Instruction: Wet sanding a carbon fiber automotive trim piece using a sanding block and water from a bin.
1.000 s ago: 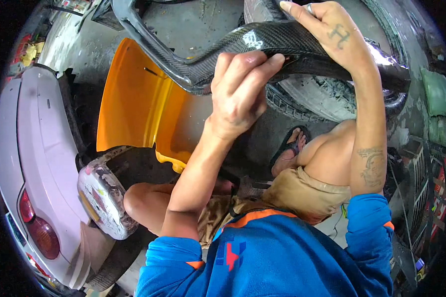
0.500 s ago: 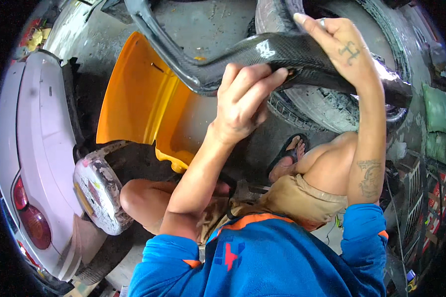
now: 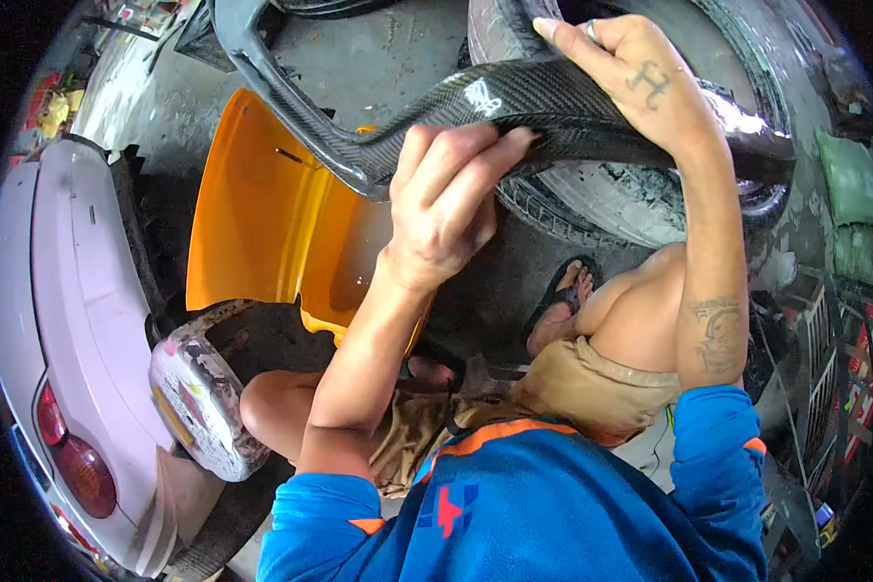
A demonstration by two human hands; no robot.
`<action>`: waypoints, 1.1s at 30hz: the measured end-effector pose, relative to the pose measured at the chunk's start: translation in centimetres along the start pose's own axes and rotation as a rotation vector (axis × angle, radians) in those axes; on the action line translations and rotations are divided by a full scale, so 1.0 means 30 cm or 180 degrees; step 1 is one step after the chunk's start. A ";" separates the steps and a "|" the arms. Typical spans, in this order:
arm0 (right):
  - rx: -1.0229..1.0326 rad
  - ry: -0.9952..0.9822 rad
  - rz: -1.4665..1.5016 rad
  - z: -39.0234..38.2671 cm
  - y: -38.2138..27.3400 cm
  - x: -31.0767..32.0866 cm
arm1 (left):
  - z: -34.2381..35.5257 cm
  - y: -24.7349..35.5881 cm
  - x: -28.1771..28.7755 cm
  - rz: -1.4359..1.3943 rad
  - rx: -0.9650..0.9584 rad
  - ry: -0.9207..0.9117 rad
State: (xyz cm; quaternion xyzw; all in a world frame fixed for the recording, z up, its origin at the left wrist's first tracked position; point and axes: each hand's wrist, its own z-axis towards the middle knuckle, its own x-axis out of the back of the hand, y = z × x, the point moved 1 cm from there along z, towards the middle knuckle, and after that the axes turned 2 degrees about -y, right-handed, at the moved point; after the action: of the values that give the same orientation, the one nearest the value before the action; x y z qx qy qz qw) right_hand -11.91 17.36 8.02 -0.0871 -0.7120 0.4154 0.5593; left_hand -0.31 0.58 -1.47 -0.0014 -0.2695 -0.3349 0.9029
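Observation:
A long, curved, glossy black carbon-fibre car body part point(image 3: 543, 97) is held up in front of me, its narrow arm bending away to the far left. My right hand point(image 3: 640, 82), with a ring on one finger, grips its upper right section; the fingers beyond the edge are partly hidden. My left hand point(image 3: 446, 194) is closed, with its fingertips pressed at the near edge of the part's middle. Whatever those fingertips may pinch is too small or covered to make out.
Tyres point(image 3: 601, 199) lie beneath the part. An orange body panel point(image 3: 247, 223) stands on the floor left of centre. At the left are a white car bumper point(image 3: 92, 281) with red lamps and a worn, paint-spattered stool point(image 3: 199, 398). A green bag point(image 3: 849, 179) lies at the right.
The carbon-fibre part and both hands have shifted slightly left in view. My left hand's fingertips have slid a little leftward along the near edge; my right hand keeps its grip.

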 end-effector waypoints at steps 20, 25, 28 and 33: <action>0.0334 0.0135 -0.0018 0.039 0.090 -0.046 | 0.040 0.024 0.006 -0.0186 0.0062 -0.0040; 0.0302 0.0190 -0.0374 0.039 0.106 -0.023 | 0.014 0.015 0.010 -0.0208 0.0167 -0.0119; 0.0504 0.0162 0.0470 0.041 0.093 -0.037 | 0.056 0.017 -0.020 -0.0255 -0.0155 -0.0153; 0.0606 0.0197 0.0199 0.056 0.111 -0.044 | 0.040 0.030 0.007 -0.0216 0.0130 -0.0104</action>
State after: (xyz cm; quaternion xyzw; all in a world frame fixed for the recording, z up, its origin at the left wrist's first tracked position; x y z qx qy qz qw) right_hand -14.03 17.88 4.73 -0.0685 -0.6486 0.4956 0.5736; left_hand -0.22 1.36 -0.18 0.0207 -0.2909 -0.3597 0.8863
